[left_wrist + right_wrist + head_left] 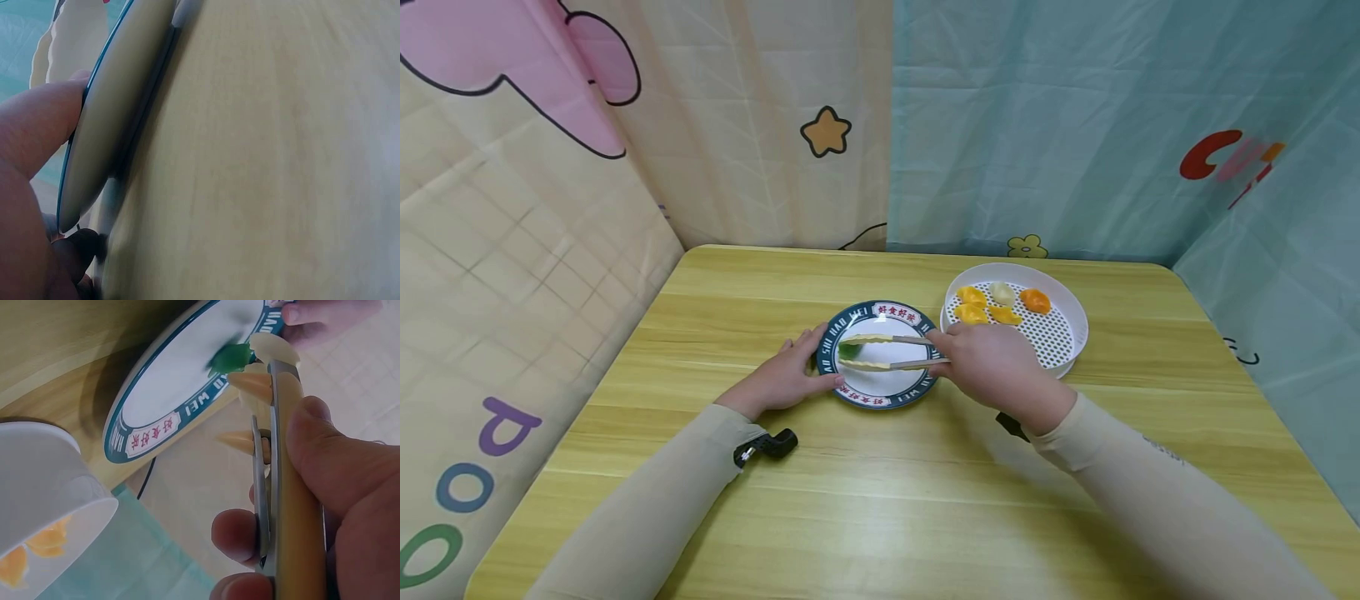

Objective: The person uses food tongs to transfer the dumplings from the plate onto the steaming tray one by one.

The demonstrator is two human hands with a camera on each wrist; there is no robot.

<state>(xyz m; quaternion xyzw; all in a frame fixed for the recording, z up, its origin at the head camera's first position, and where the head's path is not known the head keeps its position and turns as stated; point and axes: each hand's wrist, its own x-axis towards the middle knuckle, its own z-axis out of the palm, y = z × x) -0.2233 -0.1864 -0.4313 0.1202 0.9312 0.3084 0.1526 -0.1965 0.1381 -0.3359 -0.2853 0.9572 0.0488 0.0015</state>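
Note:
A white plate (883,383) with a dark teal rim and red lettering lies at the middle of the table. My left hand (790,377) grips its left edge, thumb over the rim and fingers curled at the underside in the left wrist view. My right hand (996,367) holds tongs (297,487) with cream-coloured, scalloped tips. These tips reach over the plate, spread on either side of a green dumpling (850,351) near its left side. In the right wrist view the dumpling (230,359) sits just beyond the tong tips.
A white round steamer basket (1078,329) with a perforated base stands right of the plate, partly behind my right hand. Several yellow and orange dumplings (1035,301) and one whitish dumpling (1002,293) lie in it. Patterned curtains (760,150) hang beyond the wooden table (850,500).

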